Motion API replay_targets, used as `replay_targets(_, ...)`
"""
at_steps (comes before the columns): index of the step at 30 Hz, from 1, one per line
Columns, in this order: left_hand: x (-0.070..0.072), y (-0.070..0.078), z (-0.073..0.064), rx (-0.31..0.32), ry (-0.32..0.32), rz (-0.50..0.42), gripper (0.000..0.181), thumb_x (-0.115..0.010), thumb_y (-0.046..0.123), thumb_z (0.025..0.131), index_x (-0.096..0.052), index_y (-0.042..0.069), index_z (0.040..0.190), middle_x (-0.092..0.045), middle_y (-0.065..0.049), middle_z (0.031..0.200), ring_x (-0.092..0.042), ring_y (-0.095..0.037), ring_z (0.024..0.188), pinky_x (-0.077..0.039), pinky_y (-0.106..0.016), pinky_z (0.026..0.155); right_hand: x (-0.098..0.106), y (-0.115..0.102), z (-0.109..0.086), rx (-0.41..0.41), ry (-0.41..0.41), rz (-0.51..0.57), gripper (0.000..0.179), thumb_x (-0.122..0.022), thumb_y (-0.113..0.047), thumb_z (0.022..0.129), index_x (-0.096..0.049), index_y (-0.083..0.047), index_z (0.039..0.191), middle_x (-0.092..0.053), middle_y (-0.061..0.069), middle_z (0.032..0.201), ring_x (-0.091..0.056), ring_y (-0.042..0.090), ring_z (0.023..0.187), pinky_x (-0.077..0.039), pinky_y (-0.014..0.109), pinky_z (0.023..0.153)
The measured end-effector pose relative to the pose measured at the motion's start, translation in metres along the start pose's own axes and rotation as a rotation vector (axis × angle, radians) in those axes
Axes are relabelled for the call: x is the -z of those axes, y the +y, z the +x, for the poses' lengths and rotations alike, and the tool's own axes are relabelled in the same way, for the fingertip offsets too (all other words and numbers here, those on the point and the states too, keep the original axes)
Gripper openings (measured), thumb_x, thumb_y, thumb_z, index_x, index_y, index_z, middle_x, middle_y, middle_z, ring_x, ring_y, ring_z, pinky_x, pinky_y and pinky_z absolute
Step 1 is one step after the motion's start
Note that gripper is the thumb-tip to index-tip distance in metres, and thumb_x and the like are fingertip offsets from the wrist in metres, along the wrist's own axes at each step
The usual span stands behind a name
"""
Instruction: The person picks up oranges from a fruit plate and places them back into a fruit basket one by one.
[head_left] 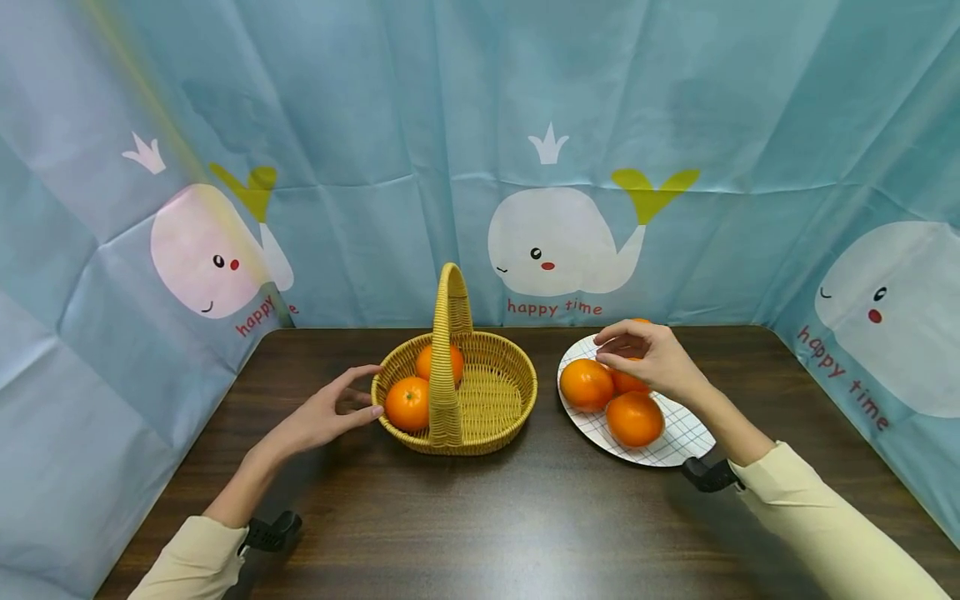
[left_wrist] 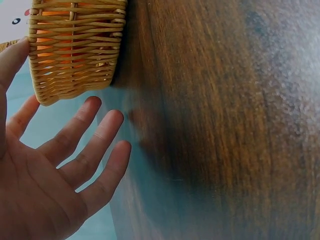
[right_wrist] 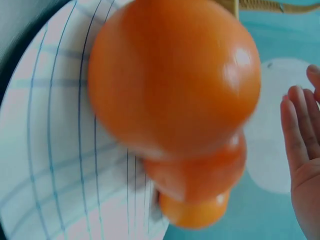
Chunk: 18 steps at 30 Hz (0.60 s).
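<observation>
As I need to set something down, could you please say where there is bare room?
The table is bare in front of the basket and plate, between the forearms. The basket's right half is free too. Its left half is crowded by two oranges and the left hand, the plate's left side by more oranges and the right hand.

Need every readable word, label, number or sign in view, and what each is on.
"happy time": curtain, by the middle whale
"happy time": same curtain, by the whale at picture right
"happy ... e": same curtain, by the whale at picture left; letters between lost in a fold
No readable text on the oranges, basket, plate or wristbands.
</observation>
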<state>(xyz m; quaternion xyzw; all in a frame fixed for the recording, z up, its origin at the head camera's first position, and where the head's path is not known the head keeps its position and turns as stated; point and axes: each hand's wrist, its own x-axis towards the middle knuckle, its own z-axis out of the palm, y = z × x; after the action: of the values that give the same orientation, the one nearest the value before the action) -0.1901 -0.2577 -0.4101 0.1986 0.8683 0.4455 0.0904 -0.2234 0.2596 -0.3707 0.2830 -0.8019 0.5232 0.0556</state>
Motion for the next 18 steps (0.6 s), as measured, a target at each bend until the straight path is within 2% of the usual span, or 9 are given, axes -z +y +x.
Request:
replay_targets(4, 0.0, 0.0, -0.001, 0.003, 0.006, 0.016, 0.068, -0.071, 0.024, 0.098, -0.036, 0.009, 0.154, -0.05, -0.026, 0.141, -0.058, -0.039, 0.119, -0.054, -0.049, 0.088, 0.018, 0.0, -0.011, -0.027, 0.015, 0.007, 0.025, -0.076, 0.002, 0.09, -0.069, 0.002, 0.114, -0.069, 0.019, 0.109, -0.071, 0.025, 0.097, -0.056, 0.03, 0.082)
replay_targets(9, 0.0, 0.001, 0.0, 0.0, 0.014, 0.03, 0.067, -0.071, 0.025, 0.098, -0.037, 0.009, 0.154, -0.049, -0.025, 0.143, -0.058, -0.038, 0.119, -0.053, -0.051, 0.089, 0.038, 0.002, -0.027, -0.037, 0.011, -0.056, 0.028, -0.076, 0.005, 0.089, -0.068, 0.006, 0.116, -0.065, 0.028, 0.112, -0.071, 0.021, 0.096, -0.057, 0.029, 0.078)
replay_targets(12, 0.0, 0.001, 0.0, 0.001, 0.017, 0.034, 0.067, -0.071, 0.025, 0.098, -0.038, 0.01, 0.154, -0.049, -0.024, 0.143, -0.058, -0.038, 0.119, -0.053, -0.052, 0.089, 0.046, 0.004, -0.036, -0.048, 0.009, -0.082, 0.03, -0.076, 0.005, 0.088, -0.067, 0.007, 0.117, -0.065, 0.029, 0.111, -0.071, 0.019, 0.096, -0.058, 0.029, 0.076)
replay_targets(18, 0.0, 0.001, -0.001, 0.003, 0.014, 0.035, 0.067, -0.071, 0.026, 0.098, -0.037, 0.01, 0.154, -0.049, -0.025, 0.143, -0.058, -0.038, 0.119, -0.053, -0.052, 0.089, 0.058, 0.01, -0.056, -0.043, -0.005, -0.08, 0.036, -0.077, 0.009, 0.086, -0.065, 0.006, 0.12, -0.064, 0.028, 0.113, -0.07, 0.026, 0.099, -0.058, 0.03, 0.077)
